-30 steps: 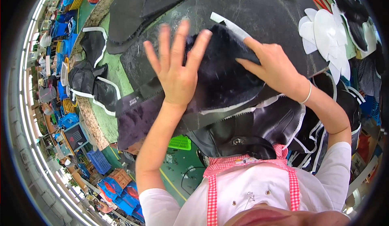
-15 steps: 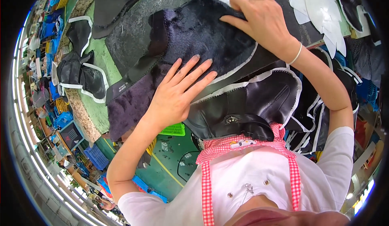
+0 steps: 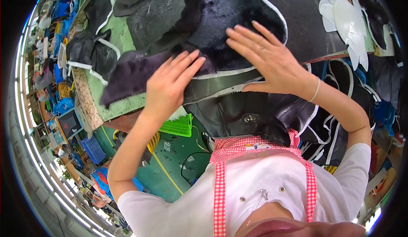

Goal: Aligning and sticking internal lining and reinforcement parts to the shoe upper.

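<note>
A dark furry lining piece (image 3: pixel 212 20) with a white strip along its curved edge lies spread on the dark work surface, its purple-tinged flap reaching left. My left hand (image 3: pixel 168 82) rests on its near edge, fingers stretched out and nearly together. Flat on the right part of the fur lies my right hand (image 3: pixel 272 62), fingers extended and thumb out to the side. Neither hand grips anything. Below them, a black leather-like piece (image 3: pixel 221 113) with a metal fitting and white edging hangs over the near side, against my checked apron (image 3: pixel 246 141).
Black white-edged pieces (image 3: pixel 87 45) sit on the green tabletop (image 3: pixel 123 33) at left. At far right is a stack of white templates (image 3: pixel 348 18). More white-edged black pieces (image 3: pixel 335 105) hang at lower right. A green basket (image 3: pixel 178 125) stands on the floor.
The furry piece now lies flatter, its fold at the left opened out. My right hand has come down from the far edge onto the fur. My left hand has shifted slightly left.
</note>
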Available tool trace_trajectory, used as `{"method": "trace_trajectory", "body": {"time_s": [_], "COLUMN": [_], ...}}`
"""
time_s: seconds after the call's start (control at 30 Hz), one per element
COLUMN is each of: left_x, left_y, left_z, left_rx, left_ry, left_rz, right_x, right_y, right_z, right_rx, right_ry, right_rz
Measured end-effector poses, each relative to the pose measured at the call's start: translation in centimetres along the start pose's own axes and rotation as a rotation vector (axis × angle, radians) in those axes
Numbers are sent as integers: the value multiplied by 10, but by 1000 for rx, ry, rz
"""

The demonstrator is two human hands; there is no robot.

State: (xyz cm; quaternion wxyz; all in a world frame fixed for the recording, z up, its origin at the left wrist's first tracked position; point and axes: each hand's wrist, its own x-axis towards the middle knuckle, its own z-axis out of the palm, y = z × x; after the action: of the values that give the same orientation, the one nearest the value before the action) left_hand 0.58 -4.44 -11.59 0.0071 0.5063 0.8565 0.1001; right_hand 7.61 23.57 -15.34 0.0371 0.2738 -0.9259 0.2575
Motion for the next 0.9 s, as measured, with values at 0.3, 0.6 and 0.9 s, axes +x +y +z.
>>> {"method": "trace_trajectory", "body": {"time_s": [0.3,0.6,0.9], "left_x": [40,49,40], "left_y": [-24,18,37], "left_z": [-63,-92,-99], "left_rx": [-148,-47,-964], "left_ry": [-62,146,33], "left_rz": [-80,-14,-391], "right_x": [11,20,-1], "right_y": [-7,-11,-18], "right_z": [3,-47,-108], "right_rx": [-61,58,773], "right_ry": [244,551,173], "right_rz": [-73,52,318]}}
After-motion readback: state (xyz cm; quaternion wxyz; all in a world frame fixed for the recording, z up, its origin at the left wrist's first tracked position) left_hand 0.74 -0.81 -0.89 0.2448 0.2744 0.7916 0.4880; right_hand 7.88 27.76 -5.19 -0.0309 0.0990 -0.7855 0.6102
